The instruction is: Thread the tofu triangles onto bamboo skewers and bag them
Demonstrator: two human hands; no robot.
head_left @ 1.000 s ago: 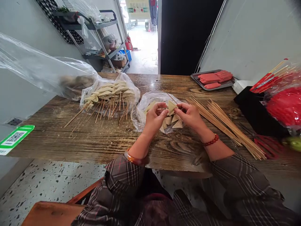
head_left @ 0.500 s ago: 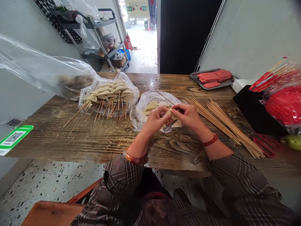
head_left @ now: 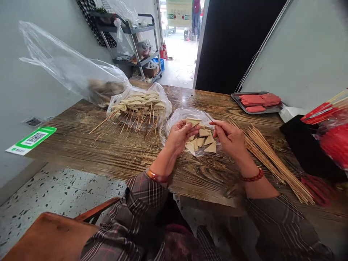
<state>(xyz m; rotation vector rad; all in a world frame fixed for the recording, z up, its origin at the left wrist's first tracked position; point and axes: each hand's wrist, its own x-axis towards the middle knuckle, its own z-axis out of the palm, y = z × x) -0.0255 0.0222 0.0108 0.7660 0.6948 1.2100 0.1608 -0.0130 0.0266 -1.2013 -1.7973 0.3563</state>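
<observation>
My left hand (head_left: 179, 135) pinches a pale folded tofu-skin triangle (head_left: 193, 121) between thumb and fingers. Closed around a thin wooden skewer (head_left: 208, 116), my right hand (head_left: 228, 137) is a little to the right, the skewer's upper end pointing up and left. The skewer and the held triangle are apart. Below both hands, loose triangles (head_left: 209, 140) lie on a clear plastic bag (head_left: 179, 113). To the left, a heap of skewered triangles (head_left: 144, 100) rests on another plastic bag, sticks pointing toward me.
Bundles of bare skewers (head_left: 280, 163) lie right of my right hand, with red scissors (head_left: 318, 188) beyond. A dark tray (head_left: 236, 98) of pink-red sticks stands at the back right, near a black box (head_left: 301, 145). A green-edged QR card (head_left: 32, 140) sits at the left edge.
My hands have moved apart; the right one drew the skewer rightward, while the left now shows a triangle held up. More loose triangles are visible. The head view has shifted.
</observation>
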